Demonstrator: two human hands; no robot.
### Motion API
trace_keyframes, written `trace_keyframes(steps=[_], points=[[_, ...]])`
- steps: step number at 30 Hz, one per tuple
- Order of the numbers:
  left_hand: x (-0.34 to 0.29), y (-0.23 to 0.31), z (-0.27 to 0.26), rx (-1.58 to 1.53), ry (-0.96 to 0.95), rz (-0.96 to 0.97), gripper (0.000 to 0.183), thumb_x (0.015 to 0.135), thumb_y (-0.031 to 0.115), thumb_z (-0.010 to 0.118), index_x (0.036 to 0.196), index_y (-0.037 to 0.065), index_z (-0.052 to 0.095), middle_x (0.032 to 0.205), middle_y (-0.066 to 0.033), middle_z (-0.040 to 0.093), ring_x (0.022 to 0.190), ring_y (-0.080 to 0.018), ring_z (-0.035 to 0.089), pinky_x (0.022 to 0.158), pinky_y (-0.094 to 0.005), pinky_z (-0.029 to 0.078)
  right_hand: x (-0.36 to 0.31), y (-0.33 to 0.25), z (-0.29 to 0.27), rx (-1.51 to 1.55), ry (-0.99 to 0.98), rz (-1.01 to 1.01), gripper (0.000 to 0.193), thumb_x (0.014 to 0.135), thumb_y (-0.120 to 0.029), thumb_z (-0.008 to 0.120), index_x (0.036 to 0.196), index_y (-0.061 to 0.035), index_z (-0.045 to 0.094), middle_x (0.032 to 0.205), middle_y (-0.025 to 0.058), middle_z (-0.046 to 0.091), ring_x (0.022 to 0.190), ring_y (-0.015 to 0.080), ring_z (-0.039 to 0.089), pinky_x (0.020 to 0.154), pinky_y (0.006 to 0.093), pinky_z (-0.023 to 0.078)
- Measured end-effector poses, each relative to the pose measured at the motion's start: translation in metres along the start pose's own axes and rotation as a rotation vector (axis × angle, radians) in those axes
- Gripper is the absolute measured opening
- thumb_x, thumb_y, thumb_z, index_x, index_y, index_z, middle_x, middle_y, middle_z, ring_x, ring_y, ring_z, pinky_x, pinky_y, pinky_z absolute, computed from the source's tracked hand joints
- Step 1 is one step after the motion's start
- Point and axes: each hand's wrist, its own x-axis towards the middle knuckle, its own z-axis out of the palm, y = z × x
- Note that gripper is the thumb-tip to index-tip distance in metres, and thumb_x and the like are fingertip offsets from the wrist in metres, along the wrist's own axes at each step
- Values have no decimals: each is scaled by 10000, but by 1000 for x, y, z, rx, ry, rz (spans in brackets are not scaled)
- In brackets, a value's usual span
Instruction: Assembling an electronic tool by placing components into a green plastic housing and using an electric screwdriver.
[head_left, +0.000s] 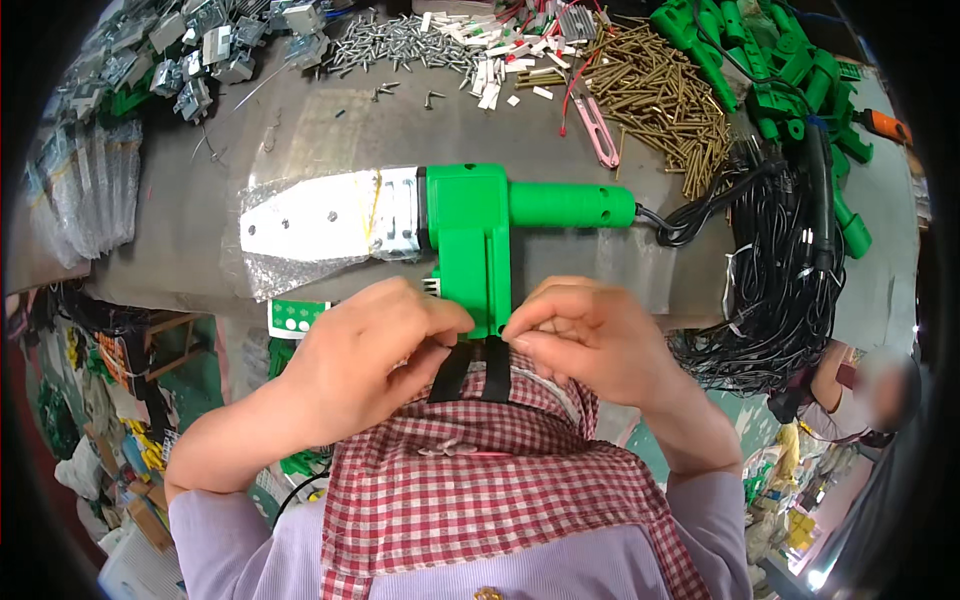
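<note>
Our green tool (468, 210) lies flat on the counter (600, 262), its stub turned toward us, probably so both hands reach it. Left hand (375, 330) and right hand (595, 335) flank its end, fingers curled narrow; we cannot tell what they hold. Wrap (268, 278) likely shields the plate (300, 222).

- we're on the left 1 of 2 head-worn fisheyes, looking steeply down
- it faces outward across the bench (190, 220), upright, straight edges bowing toward a dark rim
- and it's close in: left hand (365, 335) and right hand (605, 335) near centre, apron (480, 500) below
</note>
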Motion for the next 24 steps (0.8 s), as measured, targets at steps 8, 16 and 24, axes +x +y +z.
trace_keyframes(steps=[8, 16, 24], points=[[-5, -5, 8, 52, 72, 103, 379, 663, -107, 710, 995, 51, 618, 845, -72, 635, 746, -245, 613, 632, -335, 483, 1, -7, 1, -133, 30, -10, 99, 853, -31, 637, 929, 33, 639, 831, 68, 597, 674, 98, 614, 588, 250, 476], [-4, -4, 8, 93, 111, 134, 390, 658, -120, 693, 1016, 14, 615, 824, -89, 621, 725, -259, 606, 619, -340, 485, 31, -31, -24, -291, 105, -261, 176, 868, 45, 595, 1043, 27, 610, 903, 61, 654, 759, 91, 621, 667, 223, 497], [-8, -10, 7, 302, 96, 423, 416, 650, 15, 760, 1047, 6, 638, 925, -94, 660, 776, -253, 634, 649, -331, 523, 97, -45, -30, -605, 201, -537, 264, 847, -23, 629, 1111, -34, 621, 892, 96, 705, 837, 156, 690, 736, 277, 537]])
